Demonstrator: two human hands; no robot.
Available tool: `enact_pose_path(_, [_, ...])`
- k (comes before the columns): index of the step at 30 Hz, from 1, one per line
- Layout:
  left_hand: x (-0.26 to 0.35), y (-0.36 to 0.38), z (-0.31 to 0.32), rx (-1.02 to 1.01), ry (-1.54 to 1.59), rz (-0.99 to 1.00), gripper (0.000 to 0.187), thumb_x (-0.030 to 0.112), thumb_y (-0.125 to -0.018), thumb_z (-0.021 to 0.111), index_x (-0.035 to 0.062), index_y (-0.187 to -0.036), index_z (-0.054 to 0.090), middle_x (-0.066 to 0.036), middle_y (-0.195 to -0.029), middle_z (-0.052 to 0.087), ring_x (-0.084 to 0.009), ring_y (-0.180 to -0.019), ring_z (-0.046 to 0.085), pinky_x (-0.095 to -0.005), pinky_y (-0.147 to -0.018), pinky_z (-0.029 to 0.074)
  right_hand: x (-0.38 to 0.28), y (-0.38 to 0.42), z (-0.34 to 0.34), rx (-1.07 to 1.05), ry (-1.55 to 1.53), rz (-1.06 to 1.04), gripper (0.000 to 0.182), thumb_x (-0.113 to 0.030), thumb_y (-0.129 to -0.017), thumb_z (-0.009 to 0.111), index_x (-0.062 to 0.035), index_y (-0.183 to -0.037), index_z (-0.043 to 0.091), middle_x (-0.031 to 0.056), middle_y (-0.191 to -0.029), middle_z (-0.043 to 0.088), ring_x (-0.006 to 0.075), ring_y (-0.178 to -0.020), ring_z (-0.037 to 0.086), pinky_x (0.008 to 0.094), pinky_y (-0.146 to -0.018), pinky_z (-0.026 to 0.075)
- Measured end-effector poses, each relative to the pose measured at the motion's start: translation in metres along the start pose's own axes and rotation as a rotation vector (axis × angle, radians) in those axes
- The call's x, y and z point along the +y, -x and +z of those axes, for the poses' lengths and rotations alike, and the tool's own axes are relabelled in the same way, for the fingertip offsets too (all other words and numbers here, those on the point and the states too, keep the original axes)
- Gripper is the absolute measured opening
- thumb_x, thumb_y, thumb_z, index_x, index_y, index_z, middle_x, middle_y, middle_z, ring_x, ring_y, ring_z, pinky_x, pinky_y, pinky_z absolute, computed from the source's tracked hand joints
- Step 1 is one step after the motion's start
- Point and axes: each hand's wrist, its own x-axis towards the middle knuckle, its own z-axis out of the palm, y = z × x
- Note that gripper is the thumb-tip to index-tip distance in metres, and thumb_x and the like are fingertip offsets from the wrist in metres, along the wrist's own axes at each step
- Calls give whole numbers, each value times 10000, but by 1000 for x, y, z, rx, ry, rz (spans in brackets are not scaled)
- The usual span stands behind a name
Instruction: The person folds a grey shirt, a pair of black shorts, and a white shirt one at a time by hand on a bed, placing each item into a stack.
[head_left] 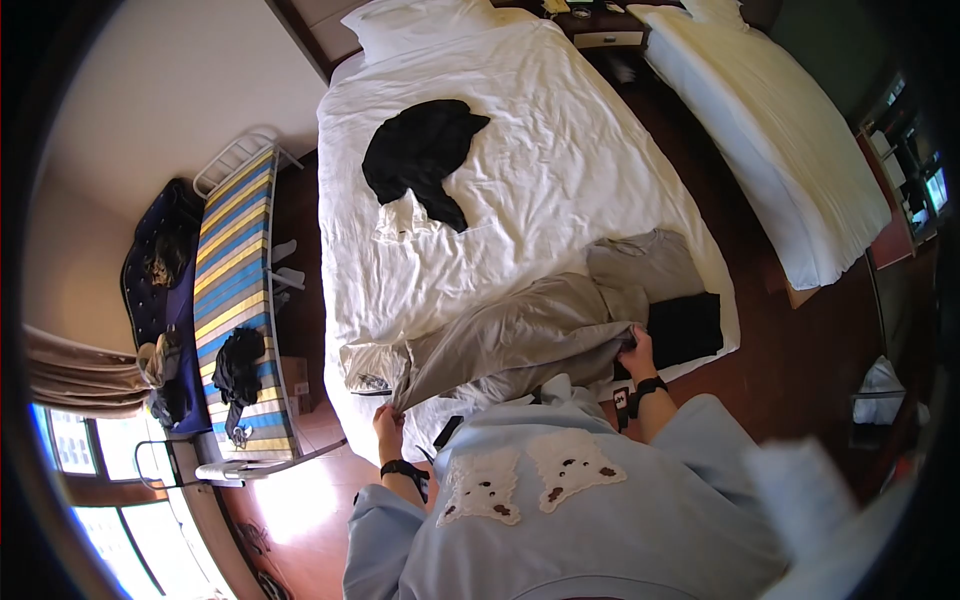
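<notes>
- Head view: a grey garment (520,340) is being held stretched over the near edge of the bed (560,160).
- Its left corner is being pinched by the left hand (388,425), its right edge gripped by the right hand (637,352).
- A black garment (420,150) is lying farther up the bed.

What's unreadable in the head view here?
- Left hand: fingers tucked under the edge of the grey garment, so the grip is hidden.
- Right hand: fingertips buried in the same cloth.
- Black folded item: too dark to tell what it is.
- Nightstand: cut by the top edge, things on it too small.
- Lower right corner: a pale blur covers the floor.
</notes>
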Motion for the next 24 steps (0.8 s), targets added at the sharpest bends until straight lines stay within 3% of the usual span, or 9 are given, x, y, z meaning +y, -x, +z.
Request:
enact_pose_path(4, [5,7,4,6,-1,2,87,35,-738,449,28,-820,478,-56,-650,467,-146,-502,451,-237,-465,409,-5,0,1,-130,66,49,170,-190,-753,511,-85,-884,536,49,-890,551,187,-838,509,333,-750,394])
enact_pose_path(7, [0,0,-1,-44,14,10,82,43,-752,452,24,-827,481,-54,-652,469,-146,-509,453,-239,-468,411,-14,11,11,133,336,-79,182,-149,-725,541,-59,-884,538,50,-860,557,186,-815,517,323,-735,392])
enact_pose_path(8, [-1,-1,-1,-41,20,14,81,47,-757,454,22,-829,481,-53,-652,469,-144,-511,452,-240,-469,412,-16,11,9,118,366,-146,210,-126,-706,566,-48,-899,536,57,-863,554,192,-813,519,300,-738,390])
enact_pose_path(11, [1,7,5,-26,23,11,83,36,-749,450,26,-824,483,-49,-637,466,-145,-515,465,-242,-470,417,-24,11,-2,3,350,-73,215,-145,-723,559,-47,-912,525,64,-846,551,201,-808,515,299,-755,378])
enact_pose_path(17, [-2,13,5,-79,-17,-59,143,-9,-698,416,35,-815,486,-52,-645,472,-155,-515,493,-220,-471,411,-33,31,34,154,430,-47,158,-172,-729,551,-82,-856,523,56,-813,530,177,-757,501,317,-711,372])
enact_pose_path(19, [-4,12,6,-94,-8,-56,144,-12,-698,418,35,-816,486,-52,-643,473,-153,-513,491,-216,-470,410,-35,24,39,192,503,-93,168,-159,-710,570,-78,-847,519,53,-796,524,176,-723,505,316,-628,404])
enact_pose_path(21, [-7,7,3,-117,-16,-63,165,-30,-686,416,13,-818,503,-57,-637,476,-154,-516,483,-217,-479,408,-42,25,60,299,605,-128,173,-156,-702,580,-74,-840,516,51,-782,521,180,-708,507,317,-603,424])
enact_pose_path(24, [-6,5,2,-137,-23,-59,207,-38,-675,414,-27,-850,524,-74,-631,491,-157,-518,476,-218,-488,401,-56,34,97,297,735,-194,193,-165,-692,590,-67,-838,511,54,-789,510,193,-695,509,327,-606,452])
